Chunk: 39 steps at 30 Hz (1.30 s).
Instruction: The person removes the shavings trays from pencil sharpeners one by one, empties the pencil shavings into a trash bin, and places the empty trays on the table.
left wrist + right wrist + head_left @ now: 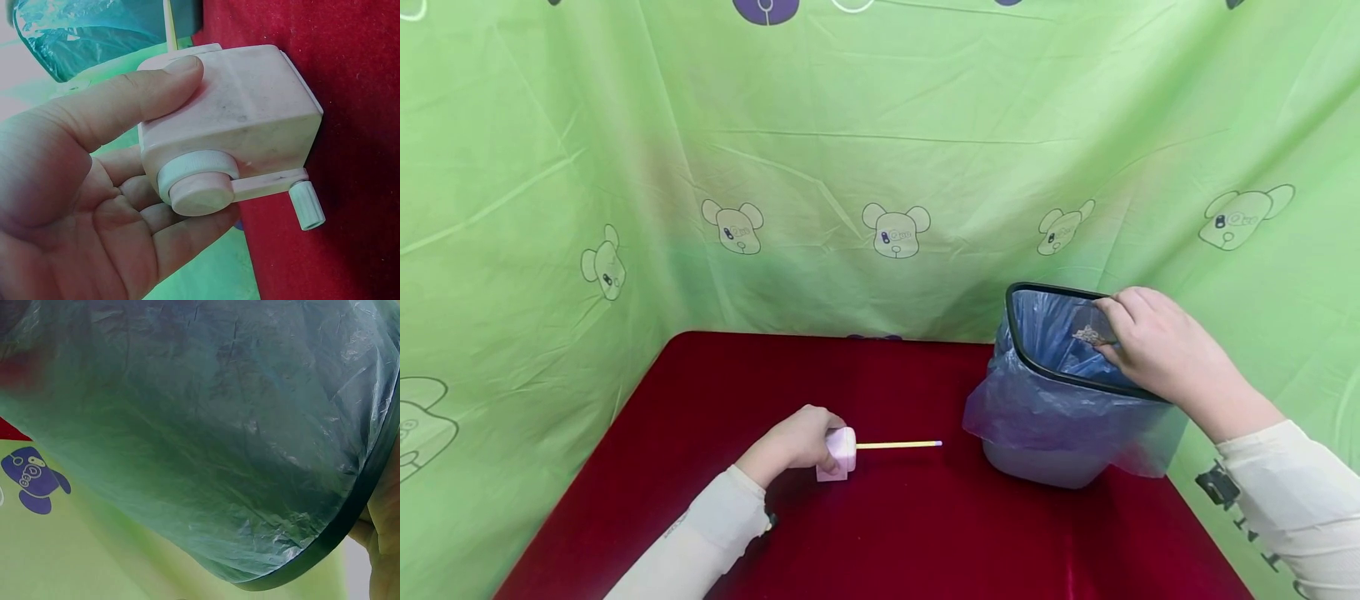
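My left hand (801, 437) grips a pale pink hand-crank pencil sharpener (250, 94) low over the red tabletop. In the left wrist view the thumb lies across its body, and its crank handle (308, 205) points away from the palm. A yellow pencil (895, 445) sticks out from the sharpener's far side, toward the bin. Over the bin's mouth, my right hand (1157, 342) pinches what looks like a small clear shavings container (1088, 317), with pale shavings (1087, 336) at its lower end. The right wrist view hides those fingertips behind the bag.
A grey waste bin (1037, 462) stands at the table's right, lined with a translucent blue bag (1060, 421) under a black rim (1060, 376). The red cloth (887, 533) covers the table. Green bear-print curtains (820, 167) enclose the back and sides.
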Each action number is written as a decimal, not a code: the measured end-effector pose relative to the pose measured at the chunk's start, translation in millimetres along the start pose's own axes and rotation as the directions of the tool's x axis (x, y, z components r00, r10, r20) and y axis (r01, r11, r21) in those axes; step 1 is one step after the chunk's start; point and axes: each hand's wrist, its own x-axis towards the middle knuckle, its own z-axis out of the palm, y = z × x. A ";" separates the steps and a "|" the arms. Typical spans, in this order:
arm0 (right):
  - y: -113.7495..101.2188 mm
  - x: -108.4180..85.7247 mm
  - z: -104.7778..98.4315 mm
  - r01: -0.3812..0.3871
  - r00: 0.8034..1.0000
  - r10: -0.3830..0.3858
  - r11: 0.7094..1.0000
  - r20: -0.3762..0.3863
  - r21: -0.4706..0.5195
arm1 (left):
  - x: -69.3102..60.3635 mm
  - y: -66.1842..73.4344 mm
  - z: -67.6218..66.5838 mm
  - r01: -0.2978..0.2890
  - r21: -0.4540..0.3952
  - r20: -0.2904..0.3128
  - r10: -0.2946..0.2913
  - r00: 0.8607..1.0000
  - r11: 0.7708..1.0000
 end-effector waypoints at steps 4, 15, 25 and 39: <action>0.3 -1.8 -0.7 0.004 1.000 -0.004 1.000 0.010 -0.001 | -0.6 0.6 -0.1 0.006 0.006 -0.002 -0.006 1.000 1.000; 0.5 -2.8 3.6 0.061 0.997 -0.062 0.998 -0.048 -0.023 | -1.0 0.7 0.7 0.017 -0.008 0.002 -0.017 1.000 1.000; 2.0 -2.0 2.6 0.088 0.995 -0.090 0.995 -0.051 -0.043 | -0.6 1.0 -0.2 0.016 -0.002 0.000 -0.016 1.000 1.000; 1.2 1.5 0.1 0.132 0.989 -0.134 0.990 -0.057 -0.042 | -1.4 1.7 -0.8 0.004 -0.003 -0.008 -0.004 1.000 1.000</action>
